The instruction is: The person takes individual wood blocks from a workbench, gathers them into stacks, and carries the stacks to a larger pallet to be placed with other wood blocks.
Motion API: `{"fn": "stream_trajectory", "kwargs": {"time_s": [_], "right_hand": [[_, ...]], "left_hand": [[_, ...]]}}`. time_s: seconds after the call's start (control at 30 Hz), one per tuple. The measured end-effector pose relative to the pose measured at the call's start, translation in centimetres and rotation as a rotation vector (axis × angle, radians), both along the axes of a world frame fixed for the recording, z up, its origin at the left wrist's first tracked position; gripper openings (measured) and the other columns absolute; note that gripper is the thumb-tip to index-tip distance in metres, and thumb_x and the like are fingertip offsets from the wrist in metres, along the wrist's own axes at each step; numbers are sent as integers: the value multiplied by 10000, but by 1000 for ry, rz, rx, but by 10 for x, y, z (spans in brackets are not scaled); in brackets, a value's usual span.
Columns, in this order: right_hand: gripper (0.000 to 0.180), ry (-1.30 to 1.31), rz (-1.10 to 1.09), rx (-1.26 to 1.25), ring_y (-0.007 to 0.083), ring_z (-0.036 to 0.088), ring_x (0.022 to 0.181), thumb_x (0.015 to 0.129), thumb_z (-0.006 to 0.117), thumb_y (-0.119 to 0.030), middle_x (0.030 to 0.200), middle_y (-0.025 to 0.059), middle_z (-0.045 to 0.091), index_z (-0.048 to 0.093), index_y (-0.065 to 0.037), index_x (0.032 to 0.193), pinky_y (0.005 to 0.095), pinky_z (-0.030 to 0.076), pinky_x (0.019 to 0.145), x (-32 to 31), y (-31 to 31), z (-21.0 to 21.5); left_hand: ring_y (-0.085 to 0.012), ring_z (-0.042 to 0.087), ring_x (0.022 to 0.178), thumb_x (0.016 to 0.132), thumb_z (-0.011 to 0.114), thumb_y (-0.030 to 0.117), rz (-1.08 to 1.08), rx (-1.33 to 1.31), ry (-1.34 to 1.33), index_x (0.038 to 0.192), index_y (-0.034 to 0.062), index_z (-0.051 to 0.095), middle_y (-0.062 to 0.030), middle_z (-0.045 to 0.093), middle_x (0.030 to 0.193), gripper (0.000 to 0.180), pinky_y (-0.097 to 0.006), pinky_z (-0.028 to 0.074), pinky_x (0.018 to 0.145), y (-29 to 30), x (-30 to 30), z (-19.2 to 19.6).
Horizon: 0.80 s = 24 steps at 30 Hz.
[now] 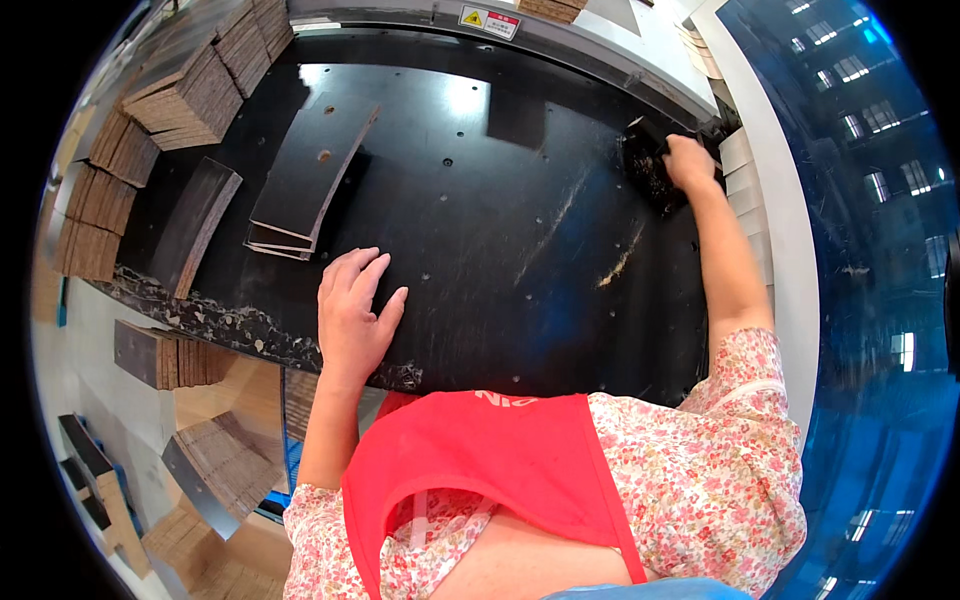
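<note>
My left hand (355, 310) is over the near edge of a black worktop (450, 230). Its fingers are spread and hold nothing. Just beyond it lie long dark-faced boards (305, 170) with pale cut edges, one overlapping another, and two small round marks on the top face. My right arm reaches to the far right corner. There my right hand (692, 165) is closed at the edge of a dark, dust-flecked block-like thing (652, 165), whose kind I cannot make out. The fingertips are partly hidden.
Another dark board (195, 225) lies to the left, beside stacked boards (190, 100). More stacks (220, 465) stand lower left. A grey rail with a warning label (489, 22) bounds the far side. A white edge (790, 200) and shiny blue surface (880, 300) run along the right.
</note>
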State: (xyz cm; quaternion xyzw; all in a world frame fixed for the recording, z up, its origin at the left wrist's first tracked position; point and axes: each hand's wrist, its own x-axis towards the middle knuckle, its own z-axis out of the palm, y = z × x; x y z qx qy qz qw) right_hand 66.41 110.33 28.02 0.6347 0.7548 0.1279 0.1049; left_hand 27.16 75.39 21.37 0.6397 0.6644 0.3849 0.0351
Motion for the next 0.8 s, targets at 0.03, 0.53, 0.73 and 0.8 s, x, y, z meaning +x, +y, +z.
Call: {"fn": "stream_trajectory", "kwargs": {"time_s": [0.03,0.53,0.73,0.8], "right_hand": [[266,79,28,39,359,616,1040,855,631,-247,1071,171,659,616,-85,1066,474,499,859,4,0,10],[351,1307,-11,319,253,683,820,864,670,-289,920,165,709,658,30,1010,360,498,754,19,-39,-25],[364,1159,100,403,315,671,888,894,634,-292,947,198,695,645,40,1044,365,493,785,9,-53,-29],[361,1232,56,362,319,668,895,895,634,-285,956,201,692,644,45,1041,365,491,789,17,-54,-40]], "left_hand": [[-313,531,1141,726,742,84,4,0,3,1104,13,641,-119,611,1170,397,-403,426,973,0,0,0],[-311,539,1108,722,744,83,-3,23,30,1081,13,649,-128,609,1162,378,-400,432,956,2,3,0],[-308,544,1101,716,750,109,11,30,34,1066,21,651,-111,612,1150,374,-402,433,948,0,2,-1],[-307,547,1098,710,753,120,1,35,24,1055,25,652,-106,613,1147,372,-405,434,945,3,4,-1]]}}
